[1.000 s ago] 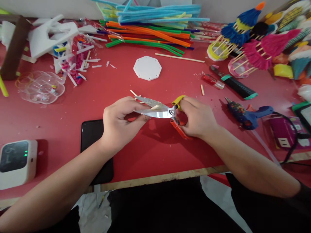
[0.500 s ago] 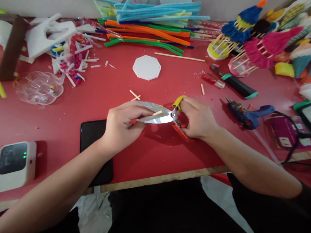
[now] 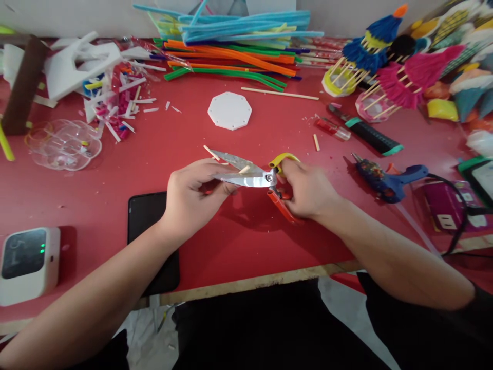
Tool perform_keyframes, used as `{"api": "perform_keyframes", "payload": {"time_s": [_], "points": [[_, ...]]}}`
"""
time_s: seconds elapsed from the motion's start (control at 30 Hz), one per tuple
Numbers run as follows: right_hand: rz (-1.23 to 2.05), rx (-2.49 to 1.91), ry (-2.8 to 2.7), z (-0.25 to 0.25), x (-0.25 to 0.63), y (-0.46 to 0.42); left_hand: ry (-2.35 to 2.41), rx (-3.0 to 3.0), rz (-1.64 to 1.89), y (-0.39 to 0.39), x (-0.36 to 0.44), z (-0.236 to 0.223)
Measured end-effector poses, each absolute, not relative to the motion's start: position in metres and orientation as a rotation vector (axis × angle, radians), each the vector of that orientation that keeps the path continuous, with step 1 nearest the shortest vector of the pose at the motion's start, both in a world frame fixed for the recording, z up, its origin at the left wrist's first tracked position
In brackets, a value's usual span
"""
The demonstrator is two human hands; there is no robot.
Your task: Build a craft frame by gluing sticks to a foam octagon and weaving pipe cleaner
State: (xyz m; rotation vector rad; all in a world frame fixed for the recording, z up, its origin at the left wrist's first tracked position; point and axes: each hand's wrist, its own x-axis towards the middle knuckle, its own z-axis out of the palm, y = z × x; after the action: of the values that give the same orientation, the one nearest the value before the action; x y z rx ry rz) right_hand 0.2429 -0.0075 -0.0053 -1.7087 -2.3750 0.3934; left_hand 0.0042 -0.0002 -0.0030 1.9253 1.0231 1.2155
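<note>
Clock centred on the steel scissors with yellow and red handles (image 3: 250,180): flat black rectangular phone (image 3: 146,213) at 8 o'clock on red-topped desk (image 3: 215,252); left hand (image 3: 198,195) at 9, pinching pale wooden stick (image 3: 245,169), its end between parted blades; white octagonal board (image 3: 229,110) at 11; right hand (image 3: 308,187) at 3, wrapped around the handles.

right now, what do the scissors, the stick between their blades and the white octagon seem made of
Scissors: polished metal blades, judging by bright glints; red and yellow handle covers, probably plastic or rubber, smooth and glossy. Stick: likely bare wood, pale and matte. White octagon: perhaps foam board, flat, matte and evenly white; card possible.
</note>
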Motion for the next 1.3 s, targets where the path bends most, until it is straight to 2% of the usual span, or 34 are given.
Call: {"api": "perform_keyframes", "payload": {"time_s": [0.17, 0.53, 0.7, 1.0, 1.3], "points": [[0.440, -1.700, -2.337, -0.005, 0.243, -0.007, 1.055, 1.779, 1.241, -0.004, 0.007, -0.001], [0.640, -1.576, -2.274, -0.011, 0.247, -0.011, 0.980, 1.933, 1.196, -0.004, 0.003, -0.001], [0.439, -1.582, -2.273, -0.011, 0.250, -0.008, 1.046, 1.817, 1.162, -0.003, 0.005, -0.001], [0.294, -1.613, -2.090, -0.021, 0.263, -0.001, 0.976, 1.662, 1.166, -0.004, 0.007, -0.003], [0.082, -1.367, -2.228, -0.017, 0.250, -0.011, 0.905, 1.817, 1.206, 0.001, 0.002, -0.003]]}}
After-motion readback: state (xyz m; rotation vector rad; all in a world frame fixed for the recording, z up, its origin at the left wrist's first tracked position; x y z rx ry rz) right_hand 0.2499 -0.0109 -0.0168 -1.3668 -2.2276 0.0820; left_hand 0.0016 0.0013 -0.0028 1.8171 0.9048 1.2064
